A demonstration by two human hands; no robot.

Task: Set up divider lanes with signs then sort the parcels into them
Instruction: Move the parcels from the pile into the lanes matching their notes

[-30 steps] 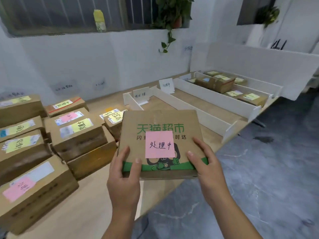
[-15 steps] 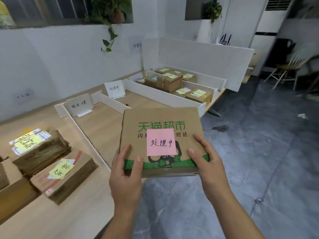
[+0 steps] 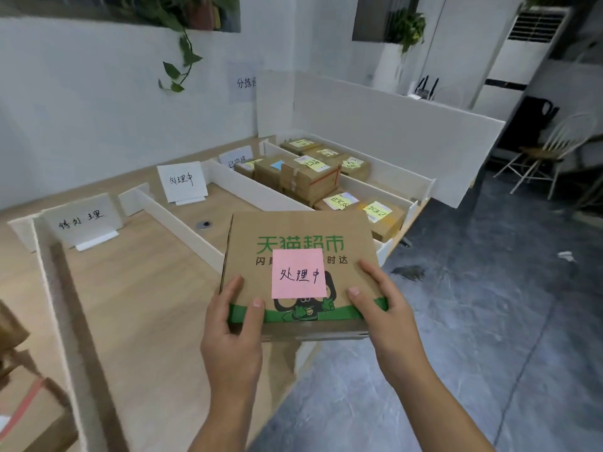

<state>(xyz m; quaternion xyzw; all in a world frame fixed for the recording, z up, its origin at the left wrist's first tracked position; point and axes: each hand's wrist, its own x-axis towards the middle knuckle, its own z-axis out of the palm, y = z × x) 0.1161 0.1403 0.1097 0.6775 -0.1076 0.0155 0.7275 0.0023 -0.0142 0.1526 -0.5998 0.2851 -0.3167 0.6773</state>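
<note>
Clearly both hands (image 3: 303,324) hold parcel (image 3: 298,236) — pink note (image 3: 298,273) reads 处理中.

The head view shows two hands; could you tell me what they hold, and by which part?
The box with the pink note, by its near edge: left hand at the left corner, right hand at the right, thumbs on top.
</note>
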